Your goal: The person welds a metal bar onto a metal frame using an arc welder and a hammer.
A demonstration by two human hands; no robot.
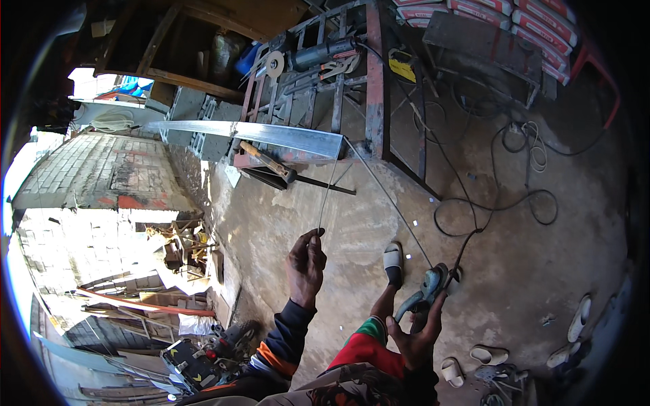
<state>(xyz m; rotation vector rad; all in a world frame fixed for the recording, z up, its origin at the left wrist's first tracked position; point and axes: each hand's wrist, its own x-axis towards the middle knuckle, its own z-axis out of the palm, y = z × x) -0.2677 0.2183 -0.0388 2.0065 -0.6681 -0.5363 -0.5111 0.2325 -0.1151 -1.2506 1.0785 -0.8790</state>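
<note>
My left hand (306, 267) is closed in a pinch on the lower end of a thin metal rod (327, 196). That rod runs up to the near end of a long silvery metal bar (291, 135), which lies across a rusty steel frame stand (374, 88). In my right hand (423, 342) is a teal welding electrode holder (432, 284), with a black cable at its head. From its jaws a second thin rod, a welding electrode (389, 196), slants up to the bar's end. Whether either tip touches the bar I cannot tell.
An angle grinder (321, 54) lies on the stand. A wooden-handled tool (267, 161) rests at the stand's near edge. Black cable (487, 203) loops over the concrete floor. Stacked red-and-white sacks (542, 34) stand far right; sandals (489, 354) and a motorcycle-like machine (210, 358) are nearer.
</note>
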